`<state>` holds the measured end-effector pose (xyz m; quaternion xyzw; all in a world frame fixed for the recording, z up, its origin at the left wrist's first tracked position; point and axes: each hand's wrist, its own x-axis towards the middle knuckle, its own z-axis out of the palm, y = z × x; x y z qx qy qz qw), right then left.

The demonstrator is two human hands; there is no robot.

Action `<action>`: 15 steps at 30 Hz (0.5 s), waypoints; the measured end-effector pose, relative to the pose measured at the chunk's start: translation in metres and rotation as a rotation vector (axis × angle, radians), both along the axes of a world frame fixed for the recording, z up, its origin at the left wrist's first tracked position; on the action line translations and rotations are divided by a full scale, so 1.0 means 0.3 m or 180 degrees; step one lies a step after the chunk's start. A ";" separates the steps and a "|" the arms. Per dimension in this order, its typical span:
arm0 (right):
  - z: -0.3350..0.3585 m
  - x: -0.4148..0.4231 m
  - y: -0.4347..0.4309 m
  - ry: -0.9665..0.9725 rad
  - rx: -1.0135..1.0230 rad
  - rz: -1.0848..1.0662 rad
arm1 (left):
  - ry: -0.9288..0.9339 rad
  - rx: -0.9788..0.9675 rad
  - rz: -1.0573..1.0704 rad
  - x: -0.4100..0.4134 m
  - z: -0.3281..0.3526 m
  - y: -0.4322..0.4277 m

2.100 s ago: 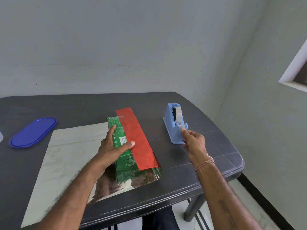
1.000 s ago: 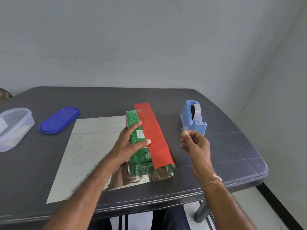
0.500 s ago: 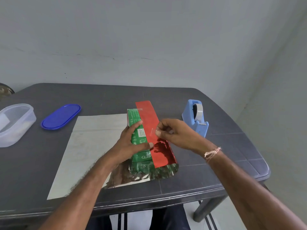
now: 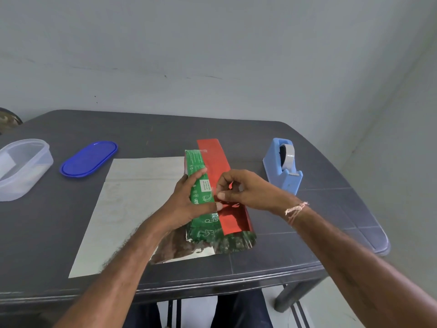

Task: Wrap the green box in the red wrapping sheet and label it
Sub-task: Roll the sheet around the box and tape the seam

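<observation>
long green cardboard box (image 4: 197, 162): lies at the dark bench's (image 4: 307, 221) middle, the red foil wrapping sheet (image 4: 215, 155) folded over its right side.
left hand (image 4: 186, 204): our fingers grip the box.
right hand (image 4: 246, 190): our fingers pinch a clear tape strip (image 4: 214, 188) at the seam.

The box (image 4: 197, 162) under my left hand (image 4: 186, 204) is green with white print, and the wrapping sheet (image 4: 214, 159) is glossy red on its folded flap and silvery white on its spread side. The desk (image 4: 283, 256) is dark grey. At upper left a blue lid (image 4: 88, 158) lies by a clear container (image 4: 23, 166), and at right stands a pale blue tape dispenser (image 4: 281, 171).
</observation>
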<state>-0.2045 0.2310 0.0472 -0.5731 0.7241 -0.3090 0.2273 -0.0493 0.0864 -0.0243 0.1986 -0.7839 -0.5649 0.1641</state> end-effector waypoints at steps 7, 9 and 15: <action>-0.013 0.001 -0.014 0.0204 -0.0057 -0.0017 | -0.0012 -0.0027 -0.0012 0.004 0.004 0.003; -0.015 0.003 -0.017 0.0287 -0.0086 -0.0019 | -0.0024 -0.0037 -0.0011 0.004 0.005 0.003; -0.019 -0.004 -0.023 0.0471 -0.0070 0.0039 | -0.0096 -0.0077 -0.0021 0.007 0.012 0.005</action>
